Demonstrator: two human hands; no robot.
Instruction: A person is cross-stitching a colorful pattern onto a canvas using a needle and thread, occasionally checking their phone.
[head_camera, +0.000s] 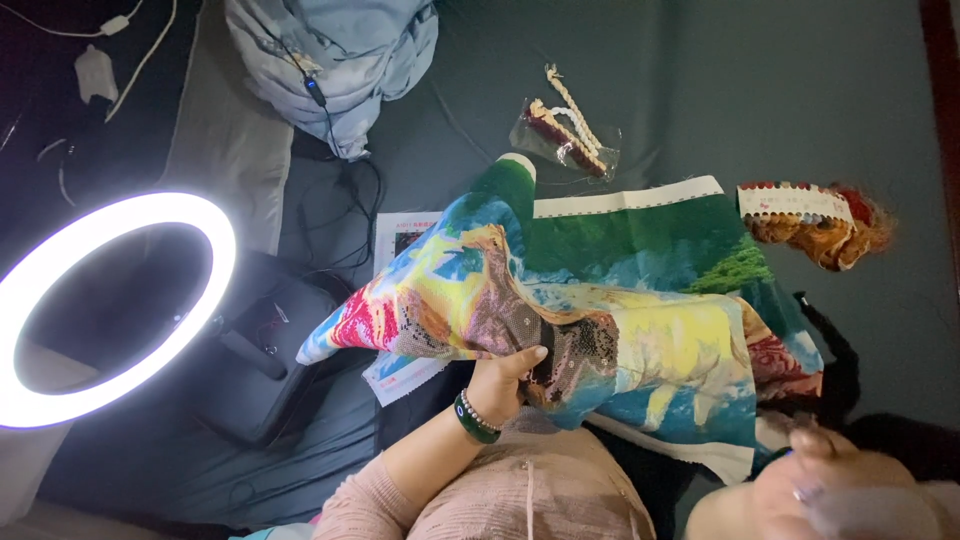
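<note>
Left hand (500, 378) grips the lower fold of the printed cloth (600, 320), thumb laid flat over the mesh edge, fingers tucked behind the fabric so only the thumb side shows; a bead bracelet (474, 417) sits on the wrist, pink sleeve below it. Right hand (830, 470) is at the bottom right corner, blurred and close to the camera, next to the cloth's lower right edge; can't tell whether it's pinching anything or how the fingers sit. The cloth is a multicolour cross-stitch canvas, bunched and lifted in the middle of the view, its green upper part lying on the dark grey-green sheet (700, 80). Above the cloth on the sheet: a small clear bag of thread (563, 138) with twisted cream cord. To the right, apart from the cloth: a card with orange and red thread skeins (815, 222). Left side: a lit ring light (120, 310), with a black bag (262, 350) just beside it. Top centre: a bundle of pale blue fabric (335, 60), black cable trailing down from it.
</note>
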